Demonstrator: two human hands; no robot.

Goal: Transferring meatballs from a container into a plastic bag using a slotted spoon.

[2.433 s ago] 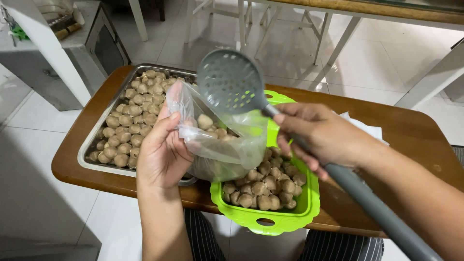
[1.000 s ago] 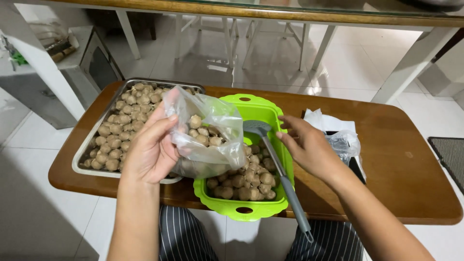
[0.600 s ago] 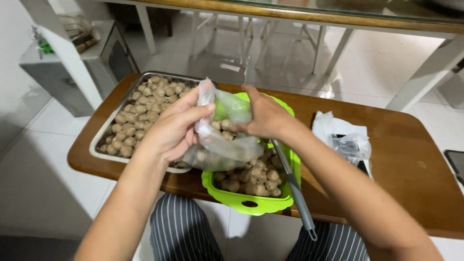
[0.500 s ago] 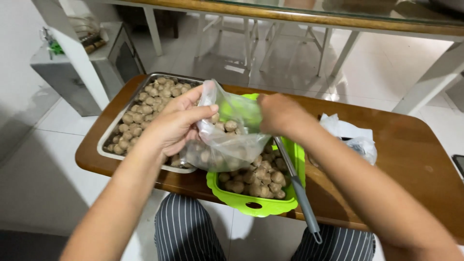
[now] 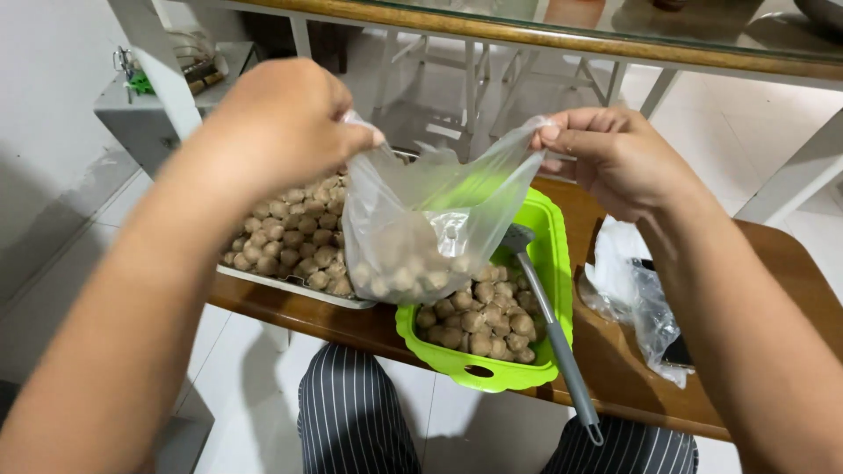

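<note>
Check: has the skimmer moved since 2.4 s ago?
Yes. The skimmer was held up at the bag then; now it lies in the green basket, and the right hand grips the bag.

A brown wooden desk (image 5: 773, 263) is standing on a pale tiled floor (image 5: 492, 421). A glass-topped table (image 5: 562, 26) with white legs is stretching across the top. A grey cabinet (image 5: 140, 114) is sitting against a white wall (image 5: 44, 96) at the left.

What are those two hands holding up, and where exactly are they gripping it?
A clear plastic bag partly filled with small brown balls. The left hand pinches one side of its open top edge, the right hand the other, stretching the mouth between them.
</note>
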